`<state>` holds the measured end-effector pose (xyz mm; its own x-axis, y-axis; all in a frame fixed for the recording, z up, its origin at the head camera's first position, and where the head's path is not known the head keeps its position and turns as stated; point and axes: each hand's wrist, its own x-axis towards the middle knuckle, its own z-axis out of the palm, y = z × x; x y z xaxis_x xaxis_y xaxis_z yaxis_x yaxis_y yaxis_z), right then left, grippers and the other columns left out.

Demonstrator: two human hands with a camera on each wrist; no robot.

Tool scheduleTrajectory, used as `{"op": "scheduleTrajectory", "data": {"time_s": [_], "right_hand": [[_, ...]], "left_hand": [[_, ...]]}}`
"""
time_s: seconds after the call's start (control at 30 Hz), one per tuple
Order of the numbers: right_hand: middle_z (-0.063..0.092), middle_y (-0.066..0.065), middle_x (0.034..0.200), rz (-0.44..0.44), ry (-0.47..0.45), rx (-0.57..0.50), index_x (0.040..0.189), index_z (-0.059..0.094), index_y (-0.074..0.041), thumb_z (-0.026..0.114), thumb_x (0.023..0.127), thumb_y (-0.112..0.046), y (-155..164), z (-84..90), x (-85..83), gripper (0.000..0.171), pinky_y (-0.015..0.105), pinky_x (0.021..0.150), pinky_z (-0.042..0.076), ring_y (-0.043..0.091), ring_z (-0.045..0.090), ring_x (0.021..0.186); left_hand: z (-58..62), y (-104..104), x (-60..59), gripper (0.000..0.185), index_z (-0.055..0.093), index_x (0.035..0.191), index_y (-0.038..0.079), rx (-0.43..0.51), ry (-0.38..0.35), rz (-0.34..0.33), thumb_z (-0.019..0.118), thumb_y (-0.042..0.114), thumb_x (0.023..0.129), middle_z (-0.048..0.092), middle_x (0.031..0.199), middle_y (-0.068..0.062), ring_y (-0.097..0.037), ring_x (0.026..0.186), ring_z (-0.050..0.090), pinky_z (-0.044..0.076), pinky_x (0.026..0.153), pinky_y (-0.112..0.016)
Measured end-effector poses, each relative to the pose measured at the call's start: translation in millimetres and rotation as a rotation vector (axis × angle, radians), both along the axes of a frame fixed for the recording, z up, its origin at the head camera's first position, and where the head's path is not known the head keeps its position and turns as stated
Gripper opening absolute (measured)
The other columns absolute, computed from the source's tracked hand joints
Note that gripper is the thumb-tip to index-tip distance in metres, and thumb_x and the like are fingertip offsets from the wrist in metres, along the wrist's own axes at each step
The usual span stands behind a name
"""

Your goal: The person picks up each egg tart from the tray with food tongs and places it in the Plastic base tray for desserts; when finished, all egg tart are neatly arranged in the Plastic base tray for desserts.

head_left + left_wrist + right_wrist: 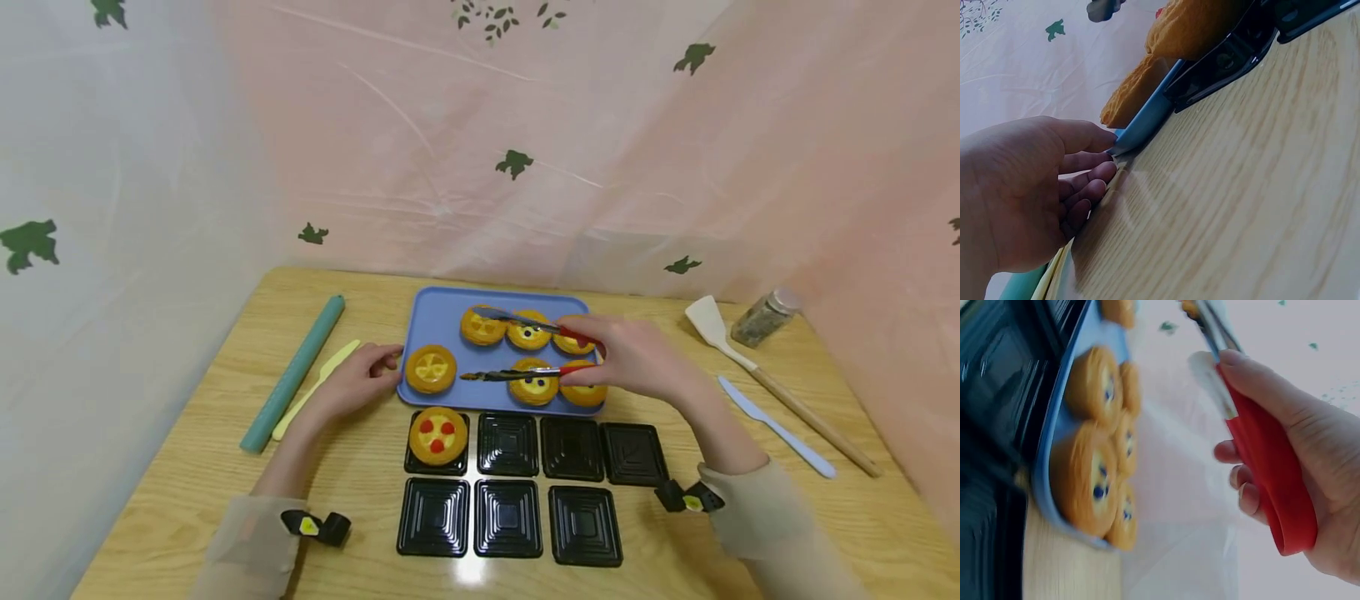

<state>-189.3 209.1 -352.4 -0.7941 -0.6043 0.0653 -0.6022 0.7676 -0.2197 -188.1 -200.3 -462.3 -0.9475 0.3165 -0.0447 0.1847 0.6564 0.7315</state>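
Head: R hand [639, 357], right of ctr, grips red-handled tongs [487, 376], arms spread, tips pointing L over blue tray [435, 312], mid-frame. 6 tarts [431, 369] on tray: 1 lower L, other 5 twd ctr & R. Below, 7 blk bases [433, 517] in 2 rows; tart w/ 3 red dots [438, 437] sits on upper L one. L hand [366, 375] at tray's L edge. Frame L: teal rod [295, 372], yel. knife [322, 382]. Frame R: spatula [772, 381], lt-blue knife [776, 427], jar [765, 318].

L wrist: L hand, mid-L, fingers curled, thumb & index pinching tray edge.

R wrist: R hand, frame R, wrapped rd red handles; tongs' tips up top, partly cut off. Tarts on tray, upper & mid-L, blurry.
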Motion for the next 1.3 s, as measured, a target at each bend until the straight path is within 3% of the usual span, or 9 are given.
{"op": "scheduleTrajectory", "data": {"time_s": [0.4,0.6,0.8,1.3], "right_hand": [[0.077,0.006,0.112,-0.063,-0.085,0.078,0.14,0.065,-0.013,0.081,0.078,-0.064,6,-4.7,-49.4,0.082,0.03,0.063,0.04,0.015,0.056,0.072],[0.076,0.007,0.109,-0.07,-0.13,0.104,0.14,0.065,-0.017,0.081,0.081,-0.059,-2,-6.7,-63.6,0.074,0.032,0.065,0.045,0.017,0.061,0.078],[0.074,0.008,0.102,-0.065,-0.14,0.114,0.131,0.07,-0.015,0.083,0.081,-0.051,-9,-10.1,-71.3,0.063,0.032,0.067,0.044,0.019,0.059,0.08],[0.07,0.003,0.088,-0.055,-0.13,0.166,0.137,0.066,-0.012,0.082,0.082,-0.053,-12,-11.3,-77.0,0.071,0.031,0.062,0.039,0.019,0.054,0.071]], "left_hand": [[-2.3,4,-1.4,0.051,0.057,0.143,-0.004,0.0,0.005,-0.017,0.064,0.017,0.097,0.065,0.11,-0.016,-0.021,0.094,0.056,0.045,0.086,-0.035],[-2.6,3,-0.7,0.05,0.057,0.143,-0.004,0.004,0.013,-0.017,0.064,0.016,0.097,0.066,0.11,-0.016,-0.02,0.094,0.055,0.045,0.085,-0.034],[-2.6,2,-0.1,0.051,0.056,0.143,-0.005,-0.004,0.015,-0.017,0.064,0.016,0.097,0.066,0.11,-0.015,-0.019,0.093,0.055,0.044,0.085,-0.034],[-2.8,-1,-2.1,0.051,0.056,0.143,-0.003,0.005,0.005,-0.007,0.065,0.018,0.098,0.064,0.111,-0.015,-0.019,0.093,0.054,0.044,0.084,-0.033]]}}
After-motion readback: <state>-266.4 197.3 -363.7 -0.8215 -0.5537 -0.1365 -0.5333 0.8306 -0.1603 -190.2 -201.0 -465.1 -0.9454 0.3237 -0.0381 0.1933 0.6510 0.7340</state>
